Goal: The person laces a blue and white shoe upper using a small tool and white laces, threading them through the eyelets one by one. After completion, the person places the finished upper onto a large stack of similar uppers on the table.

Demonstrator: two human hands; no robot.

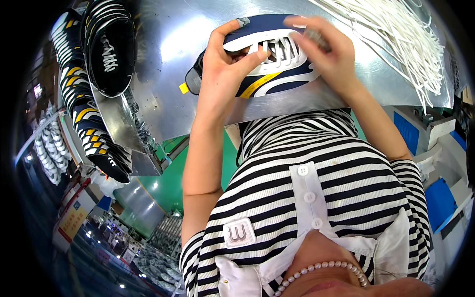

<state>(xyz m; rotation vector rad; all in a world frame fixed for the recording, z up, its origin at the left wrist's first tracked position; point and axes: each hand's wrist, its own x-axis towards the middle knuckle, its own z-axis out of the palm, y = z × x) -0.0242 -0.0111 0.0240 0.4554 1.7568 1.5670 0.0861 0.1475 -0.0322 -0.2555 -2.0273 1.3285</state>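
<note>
A navy sneaker [267, 88] with white and yellow side stripes lies on its side on the metal table, its toe to the right and its heel with a yellow tab to the left. White laces [283, 52] cross its throat in several rows. My left hand [220, 62] grips the shoe near its opening, thumb on the lacing and a grey-wrapped fingertip on the far side. Around the toe end is my right hand [329, 54], close to the front lace rows. Motion smears its fingers, so whether they hold a lace cannot be made out.
Stacked navy, white and yellow shoes [81, 99] line the table's left edge, beside a dark shoe [111, 59] with its opening facing up. Loose white laces [396, 39] spread over the right side of the metal table [163, 94]. Blue and white bins [440, 203] stand lower right.
</note>
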